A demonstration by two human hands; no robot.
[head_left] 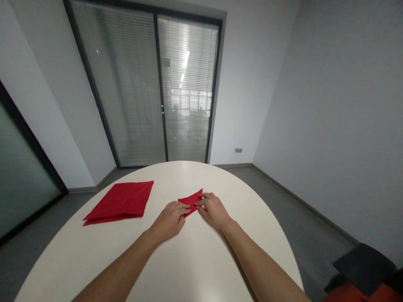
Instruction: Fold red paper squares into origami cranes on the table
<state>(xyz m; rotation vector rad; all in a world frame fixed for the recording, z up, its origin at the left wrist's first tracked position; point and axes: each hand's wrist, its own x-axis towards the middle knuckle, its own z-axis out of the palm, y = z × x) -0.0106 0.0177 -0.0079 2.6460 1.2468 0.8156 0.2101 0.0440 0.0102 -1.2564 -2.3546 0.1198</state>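
Note:
A small folded red sheet [193, 201], thin like cloth or soft paper, lies on the round table between my hands. My left hand [170, 218] grips its left lower side, with fingertips over the top and the thumb close by. On the right side, the fingers of my right hand [214, 209] are bent and press onto the sheet. Its upper corner sticks up past the right fingertips, and parts of the edges are hidden beneath my fingers. A larger red folded sheet [121, 201] of similar look rests to the left, apart from both hands.
The cream round table [182, 268] has a curved far edge. Beyond it stand glass panels with blinds [189, 96] and grey walls [330, 117]. At the lower right there is a dark chair-like object [363, 266] with something orange-red in front.

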